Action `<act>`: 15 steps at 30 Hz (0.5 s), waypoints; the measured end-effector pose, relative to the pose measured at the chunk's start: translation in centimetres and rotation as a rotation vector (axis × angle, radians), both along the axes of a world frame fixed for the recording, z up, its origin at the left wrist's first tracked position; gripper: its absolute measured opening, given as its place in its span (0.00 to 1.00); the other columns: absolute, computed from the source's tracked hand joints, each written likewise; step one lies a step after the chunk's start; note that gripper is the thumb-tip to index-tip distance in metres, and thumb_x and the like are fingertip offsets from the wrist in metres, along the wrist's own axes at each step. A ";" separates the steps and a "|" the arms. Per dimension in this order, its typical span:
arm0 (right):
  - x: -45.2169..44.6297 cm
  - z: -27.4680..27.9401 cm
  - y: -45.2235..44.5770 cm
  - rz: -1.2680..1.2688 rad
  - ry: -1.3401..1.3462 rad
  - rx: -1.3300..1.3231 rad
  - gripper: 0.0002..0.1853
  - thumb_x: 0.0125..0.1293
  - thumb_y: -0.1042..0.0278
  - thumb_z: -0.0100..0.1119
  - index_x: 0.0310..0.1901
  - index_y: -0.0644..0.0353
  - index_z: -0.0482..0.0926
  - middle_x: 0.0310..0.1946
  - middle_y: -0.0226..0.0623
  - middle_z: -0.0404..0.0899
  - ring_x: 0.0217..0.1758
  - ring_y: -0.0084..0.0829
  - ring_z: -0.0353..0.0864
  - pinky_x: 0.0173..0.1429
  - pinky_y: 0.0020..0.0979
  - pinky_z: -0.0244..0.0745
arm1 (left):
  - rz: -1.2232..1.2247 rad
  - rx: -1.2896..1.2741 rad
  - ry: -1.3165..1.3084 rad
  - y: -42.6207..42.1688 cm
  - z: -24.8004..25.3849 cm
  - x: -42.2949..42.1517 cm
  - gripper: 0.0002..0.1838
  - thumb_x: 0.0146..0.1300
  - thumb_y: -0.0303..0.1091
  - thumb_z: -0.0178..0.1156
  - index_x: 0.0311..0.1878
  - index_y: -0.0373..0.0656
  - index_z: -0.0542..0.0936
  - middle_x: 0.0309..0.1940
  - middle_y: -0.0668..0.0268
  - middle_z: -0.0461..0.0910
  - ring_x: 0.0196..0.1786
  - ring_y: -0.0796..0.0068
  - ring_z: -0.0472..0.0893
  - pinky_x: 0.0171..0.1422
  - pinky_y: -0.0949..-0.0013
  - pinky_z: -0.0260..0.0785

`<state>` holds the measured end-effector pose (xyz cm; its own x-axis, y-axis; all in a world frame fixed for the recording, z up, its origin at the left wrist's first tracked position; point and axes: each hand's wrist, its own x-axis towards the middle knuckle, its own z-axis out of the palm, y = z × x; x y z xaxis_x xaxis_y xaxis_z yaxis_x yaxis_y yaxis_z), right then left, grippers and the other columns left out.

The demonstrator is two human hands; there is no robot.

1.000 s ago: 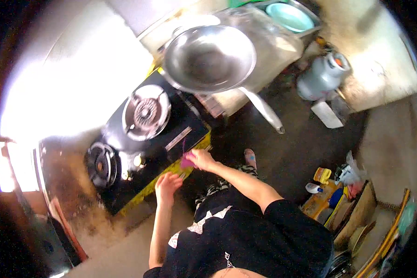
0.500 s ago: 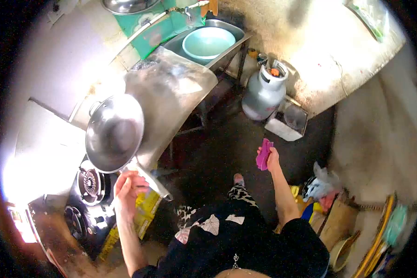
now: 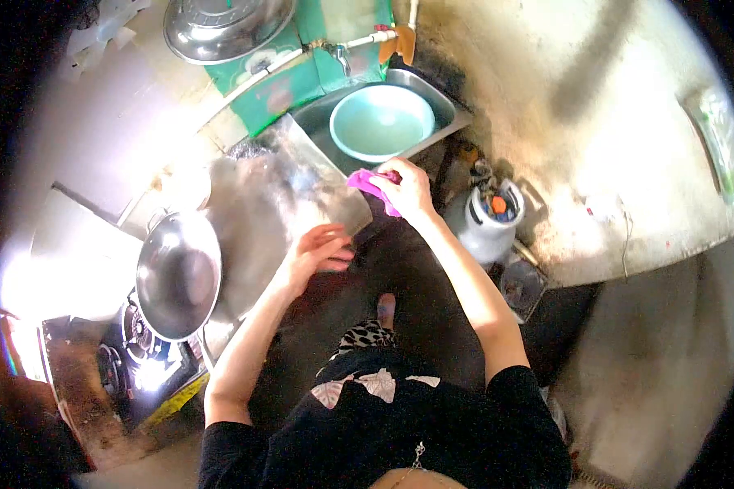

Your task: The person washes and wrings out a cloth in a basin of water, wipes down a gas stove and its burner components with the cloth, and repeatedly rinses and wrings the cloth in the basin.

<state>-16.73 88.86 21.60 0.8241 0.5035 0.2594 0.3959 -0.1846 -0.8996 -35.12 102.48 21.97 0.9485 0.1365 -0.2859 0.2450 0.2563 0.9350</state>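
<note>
A magenta cloth is pinched in my right hand, just in front of the sink's near edge. My left hand is over the front edge of the metal counter, its fingers apart and nothing in them. Beyond the cloth, a light blue basin with water in it sits in the steel sink. To the left of my left hand a steel wok rests at the counter's end, beside the stove.
A grey gas cylinder stands right of my right forearm, with a small box near it. A tap is on the wall behind the sink, and a large metal lid hangs at the upper left.
My right hand has moved up and left with the cloth, to the sink's front. My left hand has left the wok handle area and moved right. The view has turned toward the sink.
</note>
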 end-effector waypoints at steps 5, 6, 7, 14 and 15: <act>7.1 -1.0 5.3 0.216 0.076 0.267 0.06 0.52 0.72 0.63 0.30 0.64 0.78 0.24 0.31 0.78 0.28 0.19 0.74 0.34 0.22 0.70 | 0.182 -0.182 -0.170 0.1 -0.2 12.6 0.32 0.60 0.42 0.56 0.63 0.40 0.57 0.50 0.57 0.71 0.50 0.67 0.74 0.51 0.63 0.70; 8.4 -0.7 6.0 0.259 0.163 0.275 0.06 0.52 0.73 0.62 0.30 0.65 0.78 0.24 0.30 0.78 0.28 0.18 0.74 0.34 0.22 0.69 | 0.198 -0.264 -0.190 0.9 -0.3 15.0 0.29 0.61 0.43 0.55 0.61 0.40 0.59 0.48 0.58 0.71 0.49 0.68 0.74 0.51 0.62 0.70; 9.8 -0.9 6.7 0.271 0.189 0.253 0.06 0.55 0.72 0.60 0.31 0.66 0.79 0.24 0.30 0.78 0.28 0.18 0.73 0.33 0.21 0.69 | 0.214 -0.342 -0.210 1.8 -0.4 17.1 0.26 0.62 0.44 0.53 0.59 0.41 0.61 0.47 0.60 0.72 0.49 0.68 0.74 0.50 0.62 0.69; 22.7 -5.1 12.3 0.320 0.170 0.139 0.09 0.63 0.69 0.51 0.33 0.65 0.76 0.24 0.28 0.75 0.26 0.16 0.69 0.33 0.21 0.67 | 0.598 -0.375 -0.020 7.6 -6.0 28.7 0.16 0.65 0.41 0.48 0.47 0.37 0.71 0.40 0.64 0.76 0.45 0.68 0.75 0.49 0.58 0.69; 25.3 -6.9 13.3 0.261 0.083 0.061 0.08 0.64 0.69 0.48 0.33 0.65 0.73 0.23 0.28 0.73 0.25 0.18 0.71 0.32 0.23 0.68 | 0.635 -0.344 -0.025 8.7 -7.8 29.6 0.16 0.66 0.40 0.47 0.47 0.36 0.71 0.39 0.65 0.77 0.45 0.69 0.76 0.47 0.61 0.70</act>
